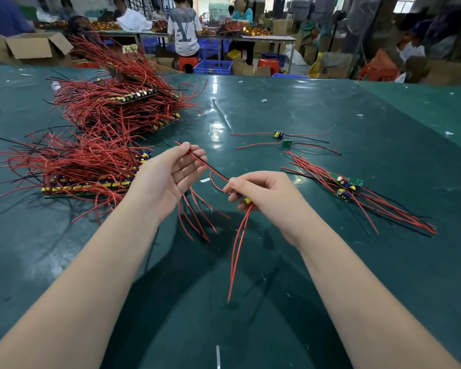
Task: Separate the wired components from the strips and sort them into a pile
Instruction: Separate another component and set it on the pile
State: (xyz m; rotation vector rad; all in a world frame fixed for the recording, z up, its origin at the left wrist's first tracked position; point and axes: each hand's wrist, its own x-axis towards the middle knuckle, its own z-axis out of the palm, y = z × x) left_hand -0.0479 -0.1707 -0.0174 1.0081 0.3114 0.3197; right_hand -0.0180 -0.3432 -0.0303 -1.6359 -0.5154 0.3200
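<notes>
My right hand (264, 194) grips a small wired component (246, 200) with yellow and blue parts; two red wires hang down from it. Its black and red leads run up-left to my left hand (168, 174), whose fingertips pinch them. More red wires dangle below my left palm, and what they join to is hidden. A pile of separated components (343, 186) with red and black wires lies to the right. Two loose components (282, 138) lie beyond it. Stacks of strips (85, 179) bristling with red wires fill the left, with a taller stack (125, 102) behind.
The green table cover (277, 288) carries small white scraps. Past its far edge stand cardboard boxes (35, 47), blue crates (213, 67) and red stools, and several people work at another table (266, 38).
</notes>
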